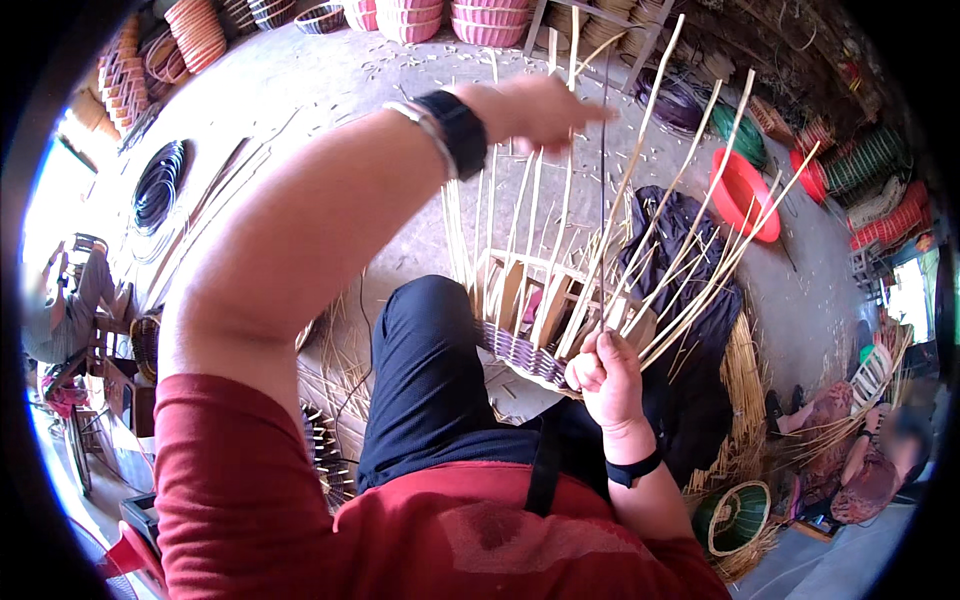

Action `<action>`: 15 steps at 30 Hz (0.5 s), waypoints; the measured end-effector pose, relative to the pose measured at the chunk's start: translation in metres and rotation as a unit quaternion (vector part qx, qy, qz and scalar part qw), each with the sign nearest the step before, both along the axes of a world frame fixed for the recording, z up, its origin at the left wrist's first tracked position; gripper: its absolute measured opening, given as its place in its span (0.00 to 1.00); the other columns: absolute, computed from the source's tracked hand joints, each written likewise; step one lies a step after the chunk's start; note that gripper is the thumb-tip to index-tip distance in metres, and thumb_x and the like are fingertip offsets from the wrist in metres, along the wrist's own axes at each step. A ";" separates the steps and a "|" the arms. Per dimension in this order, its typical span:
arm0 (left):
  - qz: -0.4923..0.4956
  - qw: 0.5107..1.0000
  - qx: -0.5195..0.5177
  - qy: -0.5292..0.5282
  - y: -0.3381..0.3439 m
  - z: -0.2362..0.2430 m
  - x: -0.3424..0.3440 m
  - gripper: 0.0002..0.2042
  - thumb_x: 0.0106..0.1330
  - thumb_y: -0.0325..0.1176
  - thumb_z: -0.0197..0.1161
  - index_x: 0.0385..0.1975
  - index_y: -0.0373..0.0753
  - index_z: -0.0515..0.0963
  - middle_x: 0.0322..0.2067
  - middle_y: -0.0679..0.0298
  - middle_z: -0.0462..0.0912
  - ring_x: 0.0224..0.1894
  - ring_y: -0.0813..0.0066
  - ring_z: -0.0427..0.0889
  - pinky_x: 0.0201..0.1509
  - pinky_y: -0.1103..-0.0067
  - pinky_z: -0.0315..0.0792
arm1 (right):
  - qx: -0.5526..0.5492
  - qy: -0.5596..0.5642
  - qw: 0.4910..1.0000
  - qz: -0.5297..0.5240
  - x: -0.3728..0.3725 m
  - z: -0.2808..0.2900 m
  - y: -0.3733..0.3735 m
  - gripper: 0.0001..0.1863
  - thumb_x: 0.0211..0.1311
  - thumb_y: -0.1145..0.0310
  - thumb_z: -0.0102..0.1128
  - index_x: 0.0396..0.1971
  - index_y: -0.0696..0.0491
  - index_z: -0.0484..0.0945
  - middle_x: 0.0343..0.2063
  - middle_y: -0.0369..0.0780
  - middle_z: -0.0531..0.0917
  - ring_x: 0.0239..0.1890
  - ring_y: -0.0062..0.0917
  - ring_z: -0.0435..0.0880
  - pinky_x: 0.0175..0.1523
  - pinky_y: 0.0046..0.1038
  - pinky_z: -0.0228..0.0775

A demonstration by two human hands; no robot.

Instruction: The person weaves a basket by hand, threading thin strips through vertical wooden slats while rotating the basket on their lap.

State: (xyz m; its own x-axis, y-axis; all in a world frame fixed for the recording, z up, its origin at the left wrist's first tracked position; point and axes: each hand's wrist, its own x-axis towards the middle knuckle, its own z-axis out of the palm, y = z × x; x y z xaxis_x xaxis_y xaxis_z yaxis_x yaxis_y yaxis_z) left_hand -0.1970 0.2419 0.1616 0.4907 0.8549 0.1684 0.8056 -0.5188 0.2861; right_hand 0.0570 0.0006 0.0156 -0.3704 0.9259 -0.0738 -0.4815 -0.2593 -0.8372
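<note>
A half-woven basket [528, 355] rests by my knees, its low wall woven in dark purple and pale strands. Tall pale stakes [569, 180] stand up and fan out from it, and wooden blocks [553, 315] sit inside. One dark strand [603, 220] runs taut and almost straight up from the basket's near edge. My left hand [545, 110], raised far out over the stakes, has its fingertips closed at the upper part of this strand; they are slightly blurred. Down at the basket's edge, my right hand [608, 380] is closed, thumb up, pinching the strand's lower part.
Dark cloth [680, 240] lies right of the basket, near a red basin [745, 195]. A black coil [160, 187] is on the floor at left. Pink baskets [490, 22] stand at the back. A green basket [735, 518] is at lower right, near another person [850, 455].
</note>
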 end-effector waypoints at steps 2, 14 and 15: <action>0.045 0.881 -0.436 -0.181 -0.050 0.009 0.033 0.37 0.71 0.67 0.49 0.55 0.35 0.79 0.35 0.50 0.89 0.32 0.69 0.89 0.33 0.78 0.84 | -0.009 -0.012 1.000 -0.003 0.001 0.002 -0.003 0.16 0.80 0.60 0.48 0.35 0.54 0.78 0.13 0.26 0.59 0.15 0.14 0.57 0.27 0.25 0.58; -0.056 0.669 -0.259 -0.695 0.032 0.123 0.021 0.11 0.69 0.29 0.49 0.25 0.42 0.76 0.22 0.63 0.79 0.28 0.69 0.82 0.33 0.73 0.76 | -0.017 -0.013 0.998 0.055 0.001 -0.001 -0.003 0.17 0.80 0.59 0.48 0.35 0.56 0.76 0.16 0.27 0.61 0.18 0.13 0.58 0.28 0.21 0.56; -0.140 0.663 -0.241 -0.694 0.064 0.144 -0.037 0.11 0.69 0.30 0.46 0.27 0.42 0.77 0.22 0.63 0.80 0.25 0.70 0.79 0.27 0.74 0.72 | -0.013 -0.012 0.997 0.080 -0.013 0.005 -0.003 0.17 0.80 0.59 0.49 0.34 0.56 0.76 0.16 0.27 0.61 0.18 0.13 0.58 0.28 0.21 0.56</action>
State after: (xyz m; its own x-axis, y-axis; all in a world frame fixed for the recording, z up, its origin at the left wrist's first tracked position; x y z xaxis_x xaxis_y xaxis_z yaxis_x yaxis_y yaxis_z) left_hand -0.2341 0.3058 0.3052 0.2996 0.8819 0.3639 -0.5173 -0.1703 0.8387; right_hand 0.0444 -0.0029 0.0202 -0.5111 0.8527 -0.1081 -0.4112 -0.3530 -0.8404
